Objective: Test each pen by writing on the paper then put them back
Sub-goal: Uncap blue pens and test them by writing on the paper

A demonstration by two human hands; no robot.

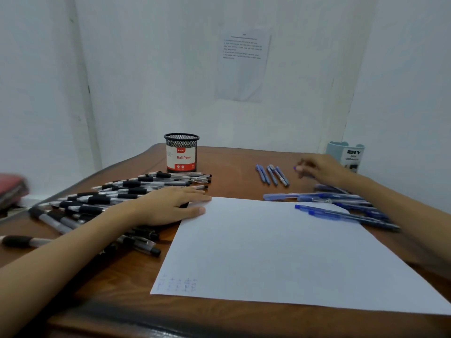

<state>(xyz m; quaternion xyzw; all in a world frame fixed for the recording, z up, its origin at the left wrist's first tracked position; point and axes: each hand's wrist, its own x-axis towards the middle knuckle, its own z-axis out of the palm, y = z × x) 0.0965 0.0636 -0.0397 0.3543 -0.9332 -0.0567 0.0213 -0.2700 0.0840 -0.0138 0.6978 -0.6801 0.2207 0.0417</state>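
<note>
A white sheet of paper (280, 250) lies on the wooden desk, with small blue test marks (178, 285) at its near left corner. My left hand (170, 206) rests flat, fingers straight, on the paper's far left corner and on a pile of black pens (114, 198). My right hand (322, 169), blurred, is at the far right with curled fingers pinching a blue pen, whose tip (297, 168) shows at the fingertips. Three blue pens (272, 175) lie in a row left of that hand. More blue pens (341, 206) lie heaped along the paper's right edge.
A black mesh pen cup (181, 153) labelled "Ball Pens" stands at the back of the desk (231, 172). A pale blue desk organizer (346, 156) stands at the back right by the wall. A red object (12, 189) sits off the desk's left side.
</note>
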